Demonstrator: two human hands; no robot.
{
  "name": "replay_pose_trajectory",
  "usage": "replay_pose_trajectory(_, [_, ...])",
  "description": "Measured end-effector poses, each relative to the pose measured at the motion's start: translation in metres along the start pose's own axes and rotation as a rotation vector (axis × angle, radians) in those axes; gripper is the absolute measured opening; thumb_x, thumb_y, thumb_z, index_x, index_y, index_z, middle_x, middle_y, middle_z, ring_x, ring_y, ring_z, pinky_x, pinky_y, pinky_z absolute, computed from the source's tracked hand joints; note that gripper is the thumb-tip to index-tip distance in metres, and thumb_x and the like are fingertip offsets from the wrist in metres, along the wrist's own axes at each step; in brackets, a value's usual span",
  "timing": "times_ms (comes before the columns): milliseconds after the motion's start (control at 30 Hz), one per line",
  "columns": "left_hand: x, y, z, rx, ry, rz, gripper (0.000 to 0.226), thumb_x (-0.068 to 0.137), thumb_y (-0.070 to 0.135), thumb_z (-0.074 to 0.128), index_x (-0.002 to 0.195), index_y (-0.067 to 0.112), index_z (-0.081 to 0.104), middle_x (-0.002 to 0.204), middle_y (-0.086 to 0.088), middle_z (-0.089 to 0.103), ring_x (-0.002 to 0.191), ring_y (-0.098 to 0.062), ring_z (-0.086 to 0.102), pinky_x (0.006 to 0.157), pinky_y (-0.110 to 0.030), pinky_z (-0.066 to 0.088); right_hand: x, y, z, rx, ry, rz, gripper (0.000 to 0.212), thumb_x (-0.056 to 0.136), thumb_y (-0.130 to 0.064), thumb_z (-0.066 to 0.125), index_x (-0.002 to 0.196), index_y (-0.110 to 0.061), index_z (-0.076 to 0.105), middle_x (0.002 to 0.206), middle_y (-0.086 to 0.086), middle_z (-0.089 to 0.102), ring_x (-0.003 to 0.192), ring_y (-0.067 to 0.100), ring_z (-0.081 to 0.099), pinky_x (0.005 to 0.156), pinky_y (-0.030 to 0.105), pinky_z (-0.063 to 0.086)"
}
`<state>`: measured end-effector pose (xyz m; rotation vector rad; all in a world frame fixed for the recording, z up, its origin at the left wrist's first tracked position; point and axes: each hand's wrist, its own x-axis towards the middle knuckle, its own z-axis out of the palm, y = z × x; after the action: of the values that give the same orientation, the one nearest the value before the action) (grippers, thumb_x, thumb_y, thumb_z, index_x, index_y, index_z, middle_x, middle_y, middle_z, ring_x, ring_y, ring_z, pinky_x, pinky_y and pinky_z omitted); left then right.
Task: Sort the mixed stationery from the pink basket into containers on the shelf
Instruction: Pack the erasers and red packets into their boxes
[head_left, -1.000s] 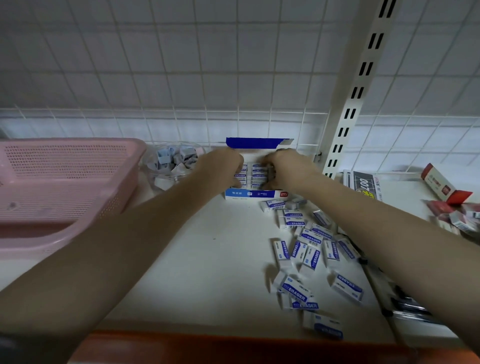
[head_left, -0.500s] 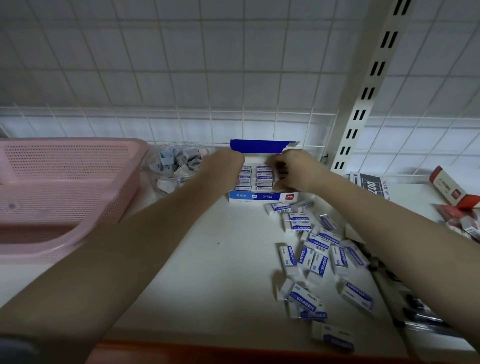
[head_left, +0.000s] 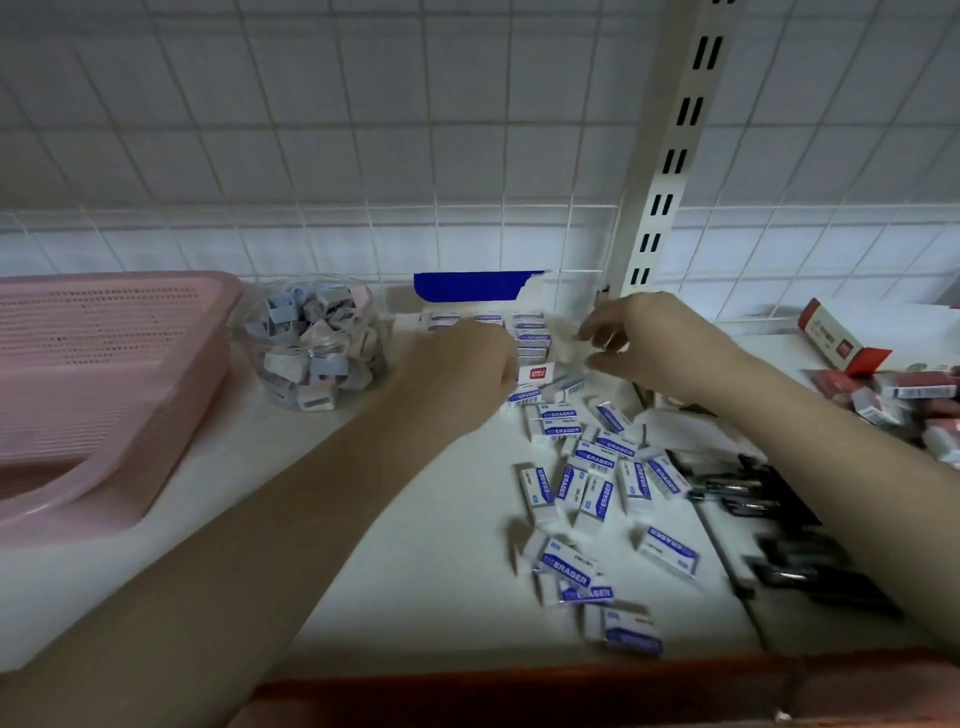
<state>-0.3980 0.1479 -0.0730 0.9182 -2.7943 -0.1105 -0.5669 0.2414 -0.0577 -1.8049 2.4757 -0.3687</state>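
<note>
Head: eraser box (head_left: 524, 332) between hands, fingers (head_left: 597, 332) apart.

Through the head camera I saw a white wire grid panel (head_left: 311, 130) filling the upper half of the frame, its thin bars crossing in squares against a pale wall behind. A cream slotted upright (head_left: 675, 140) ran from the top edge, right of centre, down to the back of the shelf, with paired dark slots along its face. The white shelf surface (head_left: 405, 545) spread across the lower half, and an orange-red front lip (head_left: 519, 696) edged it along the bottom of the frame. The light was dim and bluish, darker toward the corners.
</note>
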Motion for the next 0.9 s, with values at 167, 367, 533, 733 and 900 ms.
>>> replay_pose_trajectory(167, [0.006,0.012,0.021,0.072,-0.112,-0.038,0.029,0.095,0.032,0.053,0.113,0.011,0.061,0.101,-0.005,0.063,0.086,-0.023,0.059,0.073,-0.033,0.049,-0.032,0.011,-0.001,-0.042,-0.171,0.136,0.028,0.086,-0.033,0.065,0.112,-0.021,0.066,0.099,-0.003,0.064,0.092,0.013,0.057,0.081,0.024,0.044])
replay_pose_trajectory(367, [0.011,0.016,0.031,0.022,-0.114,-0.095,0.033,0.095,0.036,0.054,0.104,0.006,0.064,0.085,-0.006,0.058,0.079,-0.023,0.056,0.071,-0.033,0.047,-0.042,0.001,0.019,-0.016,-0.136,0.216,0.045,0.087,-0.049,0.06,0.121,-0.018,0.062,0.112,0.003,0.065,0.101,0.02,0.06,0.084,0.029,0.049])
replay_pose_trajectory(533, [0.004,0.013,0.026,0.012,-0.201,-0.12,0.028,0.093,0.024,0.057,0.114,0.008,0.063,0.091,-0.005,0.063,0.082,-0.022,0.059,0.06,-0.026,0.043,-0.037,-0.003,0.02,0.043,-0.174,0.271,0.036,0.088,-0.033,0.062,0.11,-0.005,0.066,0.101,0.01,0.07,0.082,0.022,0.068,0.077,0.034,0.056])
replay_pose_trajectory(733, [-0.042,0.003,0.004,-0.046,-0.204,-0.234,0.022,0.084,0.019,0.064,0.104,0.01,0.067,0.083,-0.005,0.063,0.067,-0.019,0.053,0.049,-0.023,0.033,-0.033,-0.016,0.014,0.202,-0.091,0.143,0.036,0.092,-0.036,0.054,0.093,-0.003,0.07,0.085,0.013,0.068,0.076,0.028,0.066,0.065,0.03,0.051])
replay_pose_trajectory(900, [-0.091,-0.007,-0.001,-0.252,-0.067,-0.37,0.02,0.091,0.024,0.057,0.105,0.014,0.068,0.093,-0.003,0.066,0.088,-0.021,0.06,0.074,-0.029,0.044,-0.012,-0.037,0.012,0.325,-0.063,-0.055,0.026,0.097,-0.024,0.049,0.11,-0.011,0.068,0.102,0.003,0.068,0.079,0.015,0.056,0.063,0.024,0.038])
